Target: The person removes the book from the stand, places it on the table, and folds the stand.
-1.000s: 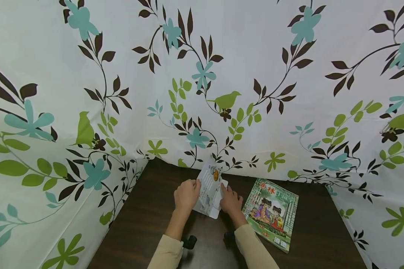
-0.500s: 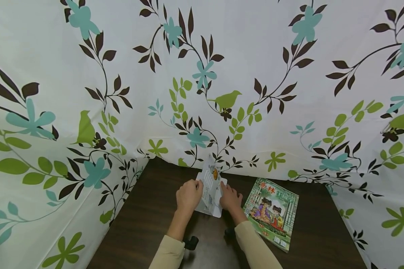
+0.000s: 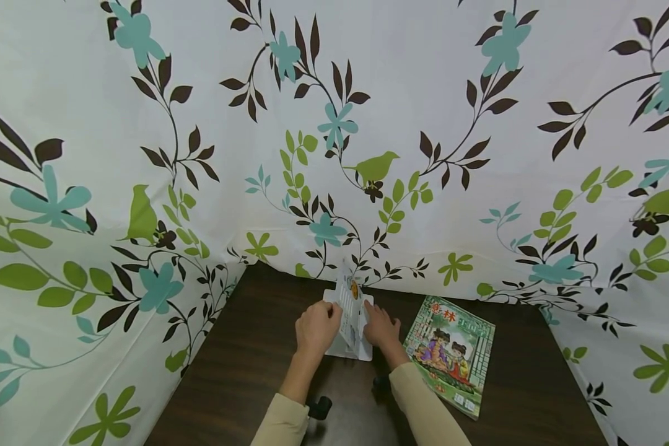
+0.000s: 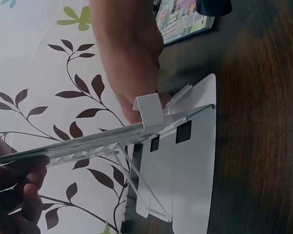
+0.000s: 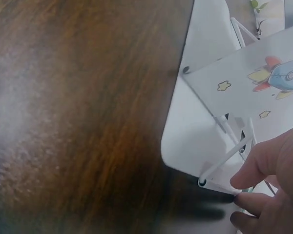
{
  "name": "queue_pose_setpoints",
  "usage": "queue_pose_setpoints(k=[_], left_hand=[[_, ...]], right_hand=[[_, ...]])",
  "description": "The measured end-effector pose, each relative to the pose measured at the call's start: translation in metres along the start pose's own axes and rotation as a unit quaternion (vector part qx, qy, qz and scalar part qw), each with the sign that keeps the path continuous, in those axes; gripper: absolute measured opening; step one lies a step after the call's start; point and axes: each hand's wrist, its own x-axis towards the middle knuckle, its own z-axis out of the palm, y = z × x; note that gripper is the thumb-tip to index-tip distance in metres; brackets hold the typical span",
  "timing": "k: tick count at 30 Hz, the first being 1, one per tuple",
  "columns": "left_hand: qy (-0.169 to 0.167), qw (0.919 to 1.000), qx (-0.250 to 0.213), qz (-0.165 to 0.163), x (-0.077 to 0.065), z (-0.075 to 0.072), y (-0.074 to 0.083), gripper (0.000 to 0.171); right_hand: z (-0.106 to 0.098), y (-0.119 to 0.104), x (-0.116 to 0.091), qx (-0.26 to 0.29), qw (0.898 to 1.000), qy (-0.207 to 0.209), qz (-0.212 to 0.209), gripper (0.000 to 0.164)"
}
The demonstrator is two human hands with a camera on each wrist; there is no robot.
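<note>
Observing a white folding stand (image 3: pixel 348 317) in the middle of the dark table (image 3: pixel 240 365). Resting flat on the wood by its base plate (image 4: pixel 193 170); slanting up over that by its printed panel (image 5: pixel 229 80), with a wire prop (image 4: pixel 146 183) behind, reaching down to the base. Failing to make out any lock on the prop.

Gripping the panel's edge with the left hand (image 3: pixel 316 325), fingers curled; probably bearing the panel's weight and setting its tilt. Pinching the base plate's rim with the right hand (image 3: pixel 381 325), thumb on top, fingertips at the edge; likely pinning the base against sliding or lifting.

Locating the stand relative to the hands: lying between the two, touching both, with the base's right rim under the right thumb.

Further out, noting a magazine (image 3: pixel 451 356), face up just right of the right hand, apart from the stand; probably set aside for working room. Recording a floral cloth (image 3: pixel 412 93) behind the table.
</note>
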Motion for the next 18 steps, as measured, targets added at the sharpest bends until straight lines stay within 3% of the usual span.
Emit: queue_pose_setpoints(k=[8, 18], left_hand=[[-0.003, 0.9999, -0.013, -0.001, -0.0026, 0.0047, -0.0002, 0.049], [0.004, 0.9998, -0.019, -0.003, -0.0038, 0.0085, 0.0004, 0.045]], right_hand=[[-0.0033, 0.0008, 0.0052, 0.038, 0.999, -0.031, -0.002, 0.067], [-0.0058, -0.0007, 0.0068, 0.054, 0.998, -0.036, -0.005, 0.069]])
